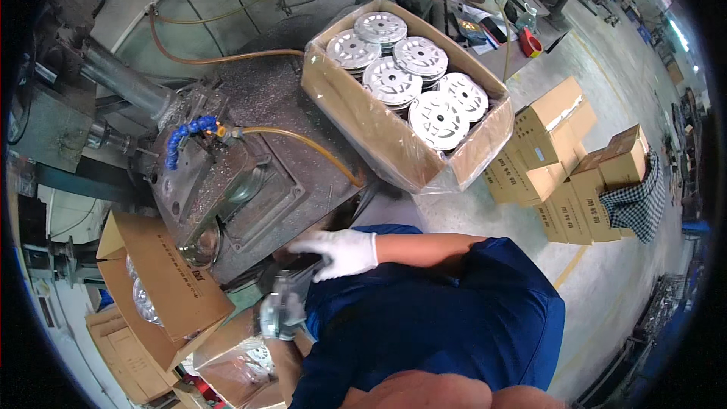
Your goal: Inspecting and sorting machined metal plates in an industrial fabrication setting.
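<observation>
My right hand [341,253], in a white glove, is in front of my body near the machine table's edge. Its thumb and fingers are spread, and nothing shows between them. Lower and to the left is my left hand [280,318], also gloved and blurred. It seems closed around a shiny greyish thing [288,288] whose kind I cannot make out. Beyond my hands, an open plastic-lined carton [356,123] holds stacks of silvery slotted metal discs [391,81].
A drilling machine [125,79] stands at left, with a blue jointed coolant hose [176,142] over its chip-strewn table [322,182]. Open cartons [163,273] with shiny parts stand at lower left. More cartons [556,136] sit on the floor at right, a checked cloth [640,197] over one.
</observation>
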`<control>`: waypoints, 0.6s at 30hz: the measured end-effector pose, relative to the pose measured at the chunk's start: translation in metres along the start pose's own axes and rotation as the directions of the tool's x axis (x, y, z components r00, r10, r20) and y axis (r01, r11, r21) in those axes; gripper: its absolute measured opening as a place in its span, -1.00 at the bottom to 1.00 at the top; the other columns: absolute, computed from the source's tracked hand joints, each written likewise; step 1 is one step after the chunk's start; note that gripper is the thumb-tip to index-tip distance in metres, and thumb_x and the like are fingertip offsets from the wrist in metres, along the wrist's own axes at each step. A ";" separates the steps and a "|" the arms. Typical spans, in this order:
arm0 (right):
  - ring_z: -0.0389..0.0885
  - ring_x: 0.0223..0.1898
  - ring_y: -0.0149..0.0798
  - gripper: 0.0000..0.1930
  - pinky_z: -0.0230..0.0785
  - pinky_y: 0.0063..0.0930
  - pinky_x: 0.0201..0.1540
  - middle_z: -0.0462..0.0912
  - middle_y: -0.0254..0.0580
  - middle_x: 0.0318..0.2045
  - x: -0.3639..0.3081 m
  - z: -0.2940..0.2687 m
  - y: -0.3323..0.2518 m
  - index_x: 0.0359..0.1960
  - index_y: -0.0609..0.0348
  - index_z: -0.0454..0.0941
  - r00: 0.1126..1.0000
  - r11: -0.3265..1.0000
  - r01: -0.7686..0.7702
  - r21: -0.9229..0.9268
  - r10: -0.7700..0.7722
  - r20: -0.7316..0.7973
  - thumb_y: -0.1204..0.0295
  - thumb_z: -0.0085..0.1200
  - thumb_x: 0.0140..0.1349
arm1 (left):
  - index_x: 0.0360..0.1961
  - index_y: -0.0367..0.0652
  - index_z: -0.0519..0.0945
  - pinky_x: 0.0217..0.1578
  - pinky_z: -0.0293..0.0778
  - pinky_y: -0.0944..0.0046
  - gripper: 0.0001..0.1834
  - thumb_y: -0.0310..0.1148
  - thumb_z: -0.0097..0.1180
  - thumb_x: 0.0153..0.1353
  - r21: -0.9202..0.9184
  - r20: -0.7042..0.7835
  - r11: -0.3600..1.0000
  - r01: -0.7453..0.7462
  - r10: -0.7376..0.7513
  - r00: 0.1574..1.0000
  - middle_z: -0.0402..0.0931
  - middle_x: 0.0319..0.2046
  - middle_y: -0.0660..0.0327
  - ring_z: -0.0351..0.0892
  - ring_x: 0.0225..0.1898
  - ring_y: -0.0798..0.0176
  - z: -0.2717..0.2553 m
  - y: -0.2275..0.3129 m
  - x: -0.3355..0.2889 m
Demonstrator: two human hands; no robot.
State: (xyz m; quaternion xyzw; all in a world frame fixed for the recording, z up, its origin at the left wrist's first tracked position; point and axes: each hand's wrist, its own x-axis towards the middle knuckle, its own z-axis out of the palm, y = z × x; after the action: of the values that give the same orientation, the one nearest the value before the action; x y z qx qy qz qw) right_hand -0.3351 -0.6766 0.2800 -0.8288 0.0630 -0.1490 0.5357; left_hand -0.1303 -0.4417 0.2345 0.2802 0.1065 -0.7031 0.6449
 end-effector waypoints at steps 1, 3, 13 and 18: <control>0.45 0.04 0.04 -0.39 0.33 -0.20 0.10 0.45 -0.01 0.04 0.005 -0.001 -0.007 0.17 0.07 0.32 0.995 0.995 0.100 0.006 -0.100 0.010 0.23 0.16 0.04 | -0.13 -0.10 0.39 -0.74 0.25 0.33 -0.73 -0.17 -0.10 0.27 0.027 0.065 0.983 0.183 -0.184 0.981 0.26 -0.56 0.38 0.27 -0.63 0.44 0.012 -0.014 0.014; 0.56 -0.19 0.06 -0.67 0.42 -0.18 -0.14 0.59 -0.03 -0.25 0.010 -0.007 -0.008 -0.17 0.11 0.50 0.973 0.984 0.156 0.083 -0.167 0.158 0.24 0.13 0.05 | -0.09 -0.13 0.39 -0.79 0.20 0.35 -0.67 -0.13 -0.13 0.29 -0.225 0.257 0.868 0.442 -0.385 0.886 0.30 -0.51 0.29 0.25 -0.67 0.38 0.035 -0.032 0.040; 0.55 -0.32 -0.44 -0.59 0.41 -0.57 -0.33 0.61 -0.26 -0.31 -0.127 -0.228 0.038 -0.06 0.24 0.52 0.491 0.846 -0.302 0.439 0.533 -0.689 0.23 0.20 0.13 | 0.23 -0.30 0.22 -0.57 0.39 0.36 -0.25 0.17 -0.19 0.30 0.709 0.015 0.704 -0.047 0.052 0.999 0.49 -0.40 0.08 0.48 -0.55 0.28 0.084 -0.007 0.066; 0.60 -0.37 -0.30 -0.57 0.40 -0.48 -0.37 0.65 -0.18 -0.36 -0.181 -0.284 0.080 -0.01 0.18 0.52 0.148 0.678 -0.355 0.643 0.721 -0.677 0.22 0.19 0.12 | 0.11 -0.29 0.33 -0.59 0.36 0.34 -0.33 0.14 -0.12 0.28 0.635 -0.104 0.772 -0.025 0.117 0.988 0.50 -0.46 0.12 0.46 -0.58 0.30 0.048 -0.003 0.058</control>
State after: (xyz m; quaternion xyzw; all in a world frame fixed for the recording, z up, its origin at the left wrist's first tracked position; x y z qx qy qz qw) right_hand -0.5917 -0.9096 0.2832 -0.4183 0.6134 -0.3744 0.5555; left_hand -0.1466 -0.5153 0.2426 0.5316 -0.1019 -0.6522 0.5307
